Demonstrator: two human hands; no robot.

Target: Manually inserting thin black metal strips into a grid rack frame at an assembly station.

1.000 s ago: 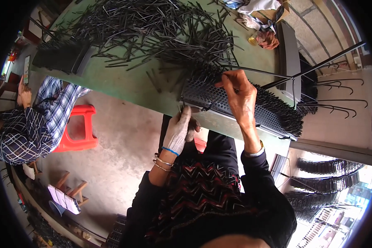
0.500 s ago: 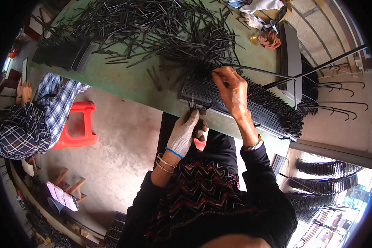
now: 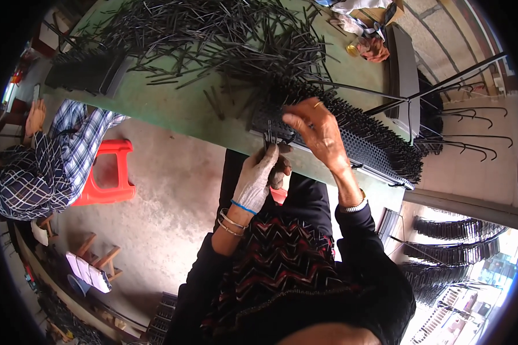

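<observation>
My left hand [image 3: 258,175], in a pale glove with darkened fingertips, is closed around several thin dark rods [image 3: 269,137] that point up past the thumb. It is at the table's front edge, beside the near left end of a black perforated board [image 3: 360,148]. Many dark rods [image 3: 380,132] stand upright in the board's holes, in dense rows along its far side. My bare right hand [image 3: 319,132] hovers over the board's left part, slightly blurred. Its thumb and forefinger are a little apart, with nothing visible between them.
A big heap of loose dark rods [image 3: 213,34] covers the far part of the green table [image 3: 172,118]. Thin metal bars [image 3: 437,92] cross at the right, near hanging hooks [image 3: 472,138]. At left, another person [image 3: 34,172] is beside a red stool [image 3: 106,178].
My right hand has moved slightly left and nearer to me, from the standing rods towards the left hand, and its fingers have loosened. My left hand has shifted slightly right.
</observation>
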